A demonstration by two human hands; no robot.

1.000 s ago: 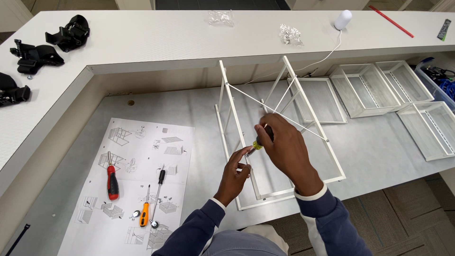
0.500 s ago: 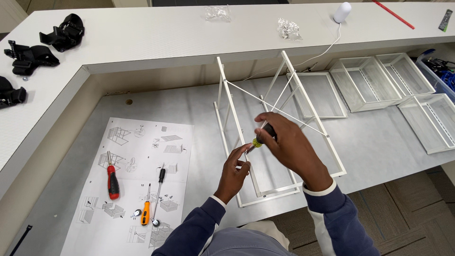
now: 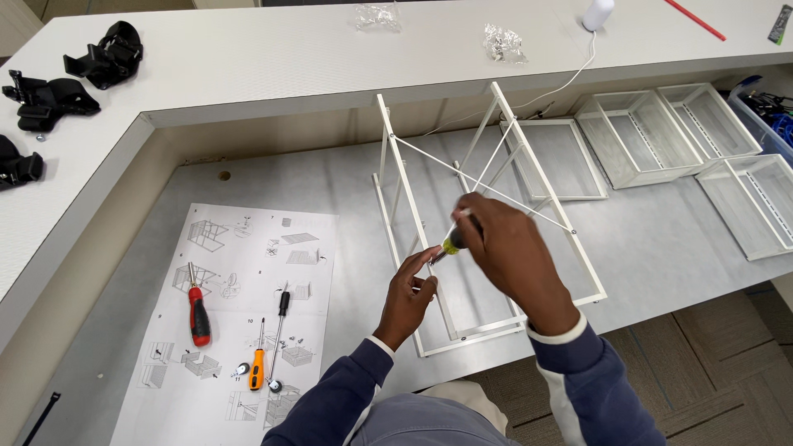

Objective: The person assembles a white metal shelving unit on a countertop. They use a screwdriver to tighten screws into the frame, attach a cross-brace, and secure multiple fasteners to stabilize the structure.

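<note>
Tabletop (image 3: 273, 177): the grey lower surface carries your work; a white raised counter wraps round it at the back and left.
Frame (image 3: 496, 248): your white metal frame stands on the tabletop right in front of you, thin diagonal cross-braces spanning between its rails. It looks light and stiff along the rails, but I judge the braces springy and easy to bend, so steady it by a rail, not a brace.
Baskets (image 3: 661, 136): white wire baskets lie to the right of the frame, well apart from your hands.
Instruction sheet (image 3: 239, 322): it lies flat, left of the frame.
Right hand (image 3: 512, 256): your fingers are closed round the screwdriver handle, above the frame's near rail.
Left hand (image 3: 409, 293): your fingers are curled and pinch at the screwdriver tip, just beside the rail; whether they hold a screw I cannot tell.
Screwdriver (image 3: 453, 242): the yellow-and-black handle shows between your hands. It should be rigid and easy to hold; keep the full-palm hold on the handle.
Spare tools: a red screwdriver (image 3: 198, 314) and an orange screwdriver (image 3: 258, 367) rest on the sheet, untouched.
</note>
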